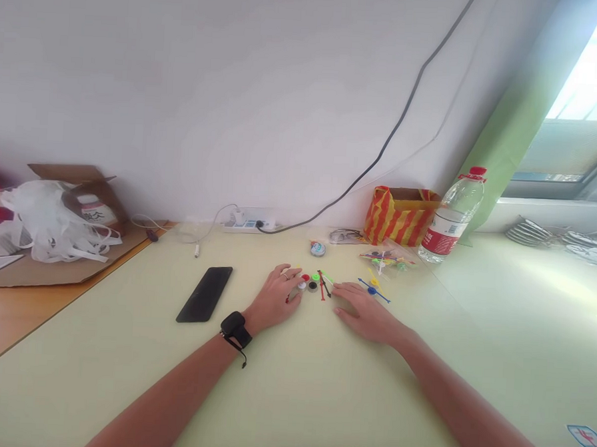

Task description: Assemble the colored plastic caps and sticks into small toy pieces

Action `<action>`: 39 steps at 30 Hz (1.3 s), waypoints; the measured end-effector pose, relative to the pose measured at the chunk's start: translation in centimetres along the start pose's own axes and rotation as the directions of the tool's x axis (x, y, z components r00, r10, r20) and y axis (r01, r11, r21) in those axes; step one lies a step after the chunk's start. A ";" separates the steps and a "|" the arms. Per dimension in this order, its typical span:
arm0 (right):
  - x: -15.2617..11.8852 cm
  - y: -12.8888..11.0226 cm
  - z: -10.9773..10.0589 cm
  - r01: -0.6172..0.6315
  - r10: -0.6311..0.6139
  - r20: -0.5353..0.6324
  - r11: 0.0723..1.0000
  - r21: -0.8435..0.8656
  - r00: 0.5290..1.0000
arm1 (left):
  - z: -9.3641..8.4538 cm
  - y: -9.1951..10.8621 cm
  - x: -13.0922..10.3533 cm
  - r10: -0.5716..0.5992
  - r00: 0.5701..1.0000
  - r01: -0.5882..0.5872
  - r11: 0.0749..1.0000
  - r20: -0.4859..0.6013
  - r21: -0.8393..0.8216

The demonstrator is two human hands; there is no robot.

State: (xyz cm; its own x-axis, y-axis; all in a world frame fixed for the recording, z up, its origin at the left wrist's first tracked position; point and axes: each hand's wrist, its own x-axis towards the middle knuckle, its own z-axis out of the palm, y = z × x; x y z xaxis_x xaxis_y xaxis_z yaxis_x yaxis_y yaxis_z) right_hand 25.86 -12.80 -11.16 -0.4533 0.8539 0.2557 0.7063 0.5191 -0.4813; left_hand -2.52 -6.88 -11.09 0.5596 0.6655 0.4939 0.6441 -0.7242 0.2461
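Observation:
My left hand rests on the table with its fingers apart and curved around small round pieces; no grip on any of them shows. A red disc, a white disc, a green disc and a black-centred grey disc sit by its fingertips. Something red shows partly under that hand. My right hand lies with fingers stretched out, its fingertips beside a red arrow and a black arrow. A green arrow is partly behind those fingertips. Beyond this hand lie a blue arrow and a yellow piece.
A black phone lies left. Farther back are a small round tin, a plastic bag of arrows, a striped bag and a water bottle. A power strip sits by the wall; a cardboard box stands far left.

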 end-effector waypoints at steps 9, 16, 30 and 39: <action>0.4 -0.4 -0.1 0.038 -0.038 -0.086 0.999 -0.003 0.996 | -0.6 1.5 0.5 0.061 0.997 -0.066 0.991 -0.042 -0.121; 0.5 -0.1 -0.3 0.001 -0.003 -0.067 0.999 -0.035 0.998 | -0.7 2.8 0.3 -0.032 0.992 0.001 0.972 -0.124 -0.236; 0.8 0.8 0.1 -0.124 0.118 -0.182 0.992 -0.023 0.976 | -0.6 3.0 0.2 -0.055 0.998 0.039 0.954 -0.044 -0.296; 1.1 0.1 0.0 -0.044 0.130 -0.269 0.952 0.304 0.954 | -0.4 3.5 0.3 -0.045 0.999 0.030 0.901 -0.024 -0.434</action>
State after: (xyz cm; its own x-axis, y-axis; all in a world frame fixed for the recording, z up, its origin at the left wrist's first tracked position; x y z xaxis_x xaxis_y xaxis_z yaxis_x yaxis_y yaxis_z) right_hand 25.43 -11.83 -10.91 -0.1944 0.8927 0.4066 0.5272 0.4446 -0.7242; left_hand -0.32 -9.25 -9.72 0.5172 0.6931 0.5021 0.3710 -0.7102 0.5983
